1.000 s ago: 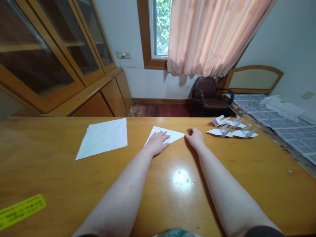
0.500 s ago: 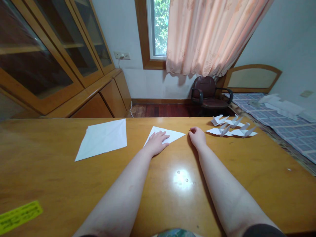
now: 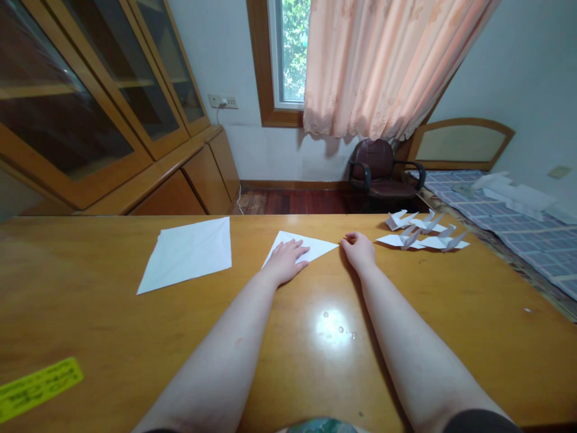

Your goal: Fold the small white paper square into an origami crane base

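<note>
A white sheet of paper (image 3: pixel 321 246), folded into a pointed shape, lies on the wooden table. My left hand (image 3: pixel 288 258) rests flat on it with the fingers spread, covering its left part. At the paper's right-hand point is my right hand (image 3: pixel 359 249), its thumb and fingers curled into a pinch. The fingertips meet the very tip of the paper; whether they grip it I cannot make out. Several folded white paper cranes (image 3: pixel 421 231) stand just right of my right hand.
A larger flat white paper (image 3: pixel 189 255) lies left of my left hand. A yellow label with writing (image 3: pixel 38 388) is at the table's near left. Beyond the table's far edge stand a dark red armchair (image 3: pixel 378 165) and a wooden cabinet (image 3: pixel 180 186); a bed (image 3: pixel 509 210) is at right.
My right hand has shifted slightly left, bringing its fingertips up to the paper's point. My left hand and the folded paper have stayed in place.
</note>
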### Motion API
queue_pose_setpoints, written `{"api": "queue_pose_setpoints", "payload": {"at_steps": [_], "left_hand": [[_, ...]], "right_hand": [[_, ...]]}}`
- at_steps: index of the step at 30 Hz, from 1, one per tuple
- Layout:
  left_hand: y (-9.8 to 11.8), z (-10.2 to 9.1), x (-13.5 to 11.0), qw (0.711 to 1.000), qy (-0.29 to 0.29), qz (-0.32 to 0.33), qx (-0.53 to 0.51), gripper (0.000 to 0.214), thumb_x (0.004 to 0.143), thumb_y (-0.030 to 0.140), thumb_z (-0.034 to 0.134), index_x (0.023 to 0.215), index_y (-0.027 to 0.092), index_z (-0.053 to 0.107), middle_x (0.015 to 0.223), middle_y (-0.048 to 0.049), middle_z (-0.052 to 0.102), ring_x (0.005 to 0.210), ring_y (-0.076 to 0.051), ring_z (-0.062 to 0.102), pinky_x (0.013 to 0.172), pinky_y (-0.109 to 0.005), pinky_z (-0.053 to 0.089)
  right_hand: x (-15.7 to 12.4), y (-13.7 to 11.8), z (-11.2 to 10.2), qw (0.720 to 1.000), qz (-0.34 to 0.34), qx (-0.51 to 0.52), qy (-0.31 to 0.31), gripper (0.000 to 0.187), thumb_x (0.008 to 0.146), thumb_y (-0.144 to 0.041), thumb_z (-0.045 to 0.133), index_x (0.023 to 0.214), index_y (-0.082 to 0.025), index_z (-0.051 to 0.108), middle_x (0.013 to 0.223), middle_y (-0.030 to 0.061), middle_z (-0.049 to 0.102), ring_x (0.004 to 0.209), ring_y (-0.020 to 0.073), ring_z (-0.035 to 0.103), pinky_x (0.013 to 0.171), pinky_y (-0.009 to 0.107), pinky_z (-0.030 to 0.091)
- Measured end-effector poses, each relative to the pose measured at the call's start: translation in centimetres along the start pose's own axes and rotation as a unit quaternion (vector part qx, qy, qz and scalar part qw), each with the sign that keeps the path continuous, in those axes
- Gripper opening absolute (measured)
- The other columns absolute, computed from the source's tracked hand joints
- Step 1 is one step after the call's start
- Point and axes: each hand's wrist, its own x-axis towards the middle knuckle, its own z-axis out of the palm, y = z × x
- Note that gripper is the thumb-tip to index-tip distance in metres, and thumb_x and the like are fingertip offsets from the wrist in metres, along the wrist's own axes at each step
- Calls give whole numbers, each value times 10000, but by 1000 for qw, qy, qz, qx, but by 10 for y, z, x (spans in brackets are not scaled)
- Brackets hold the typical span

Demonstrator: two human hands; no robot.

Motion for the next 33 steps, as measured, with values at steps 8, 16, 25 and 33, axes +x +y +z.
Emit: {"api": "queue_pose_setpoints", "payload": {"at_steps": [8, 16, 25, 33], "left_hand": [[-2, 2, 0, 1000, 8, 2, 3, 511, 918, 488, 456, 1400, 320, 476, 1558, -22, 343, 1439, -260, 279, 1188, -476, 171], [-3, 5, 2, 1000, 8, 5, 11, 452, 946, 376, 409, 1387, 313, 488, 1558, -14, 343, 1440, -240, 281, 1184, -469, 191], [-2, 5, 3, 990, 60, -124, 35, 695, 868, 500, 523, 1456, 165, 366, 1559, -177, 295, 1439, -332, 261, 1169, -480, 218], [-10, -2, 0, 944, 129, -300, 37, 780, 831, 578, 506, 1456, 145, 330, 1500, -217, 382, 1402, -397, 307, 1119, -528, 282]], "right_hand": [[-3, -4, 1, 998, -31, -42, -34, 346, 763, -332, 644, 1086, -213, 687, 1139, 78, 687, 1106, 260, 590, 962, 391, 424], [-7, -7, 1, 999, -38, -35, 6, 281, 859, -253, 511, 1068, -175, 681, 1127, 108, 685, 1098, 257, 592, 978, 395, 418], [-28, -29, 11, 969, -197, -57, -134, 488, 787, -424, 691, 1220, -209, 623, 1348, 85, 586, 1265, 253, 503, 1083, 397, 344], [-28, -29, 10, 973, -193, -50, -116, 321, 852, -320, 612, 1155, -231, 673, 1326, 57, 611, 1246, 227, 529, 1073, 387, 367]]}}
